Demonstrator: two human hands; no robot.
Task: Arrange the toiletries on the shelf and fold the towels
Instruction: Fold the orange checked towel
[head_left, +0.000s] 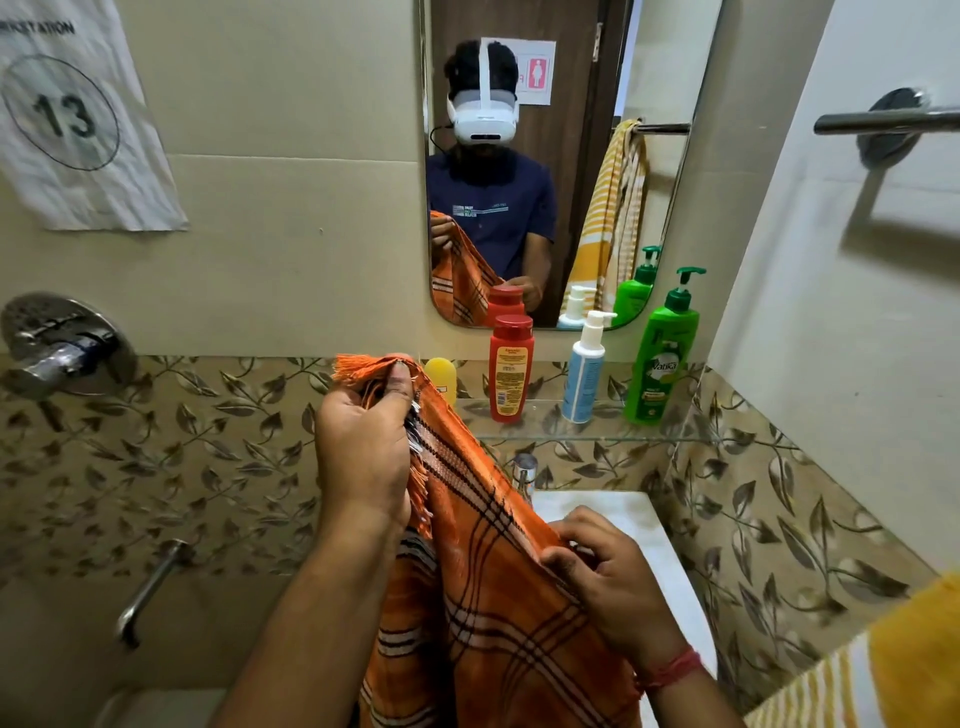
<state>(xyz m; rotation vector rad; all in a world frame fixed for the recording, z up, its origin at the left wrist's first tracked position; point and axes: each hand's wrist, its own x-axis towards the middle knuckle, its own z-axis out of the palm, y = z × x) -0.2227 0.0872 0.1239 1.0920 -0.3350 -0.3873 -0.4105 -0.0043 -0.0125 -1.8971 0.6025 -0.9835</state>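
- Orange towel (498, 597) hangs between my hands, in front of the basin (623, 525).
- My left hand (363, 447) pinches its fringed top corner, raised high.
- My right hand (608, 577) has its grip clamped on a lower edge.
- On the glass shelf (571, 436) stand a red bottle (510, 369), white bottle (584, 369) and green bottle (660, 358).

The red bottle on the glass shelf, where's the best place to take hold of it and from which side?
Grip the red bottle around its flat-sided body below the cap, coming from the front. It stands upright, the mirror behind, with open space toward the white pump bottle.
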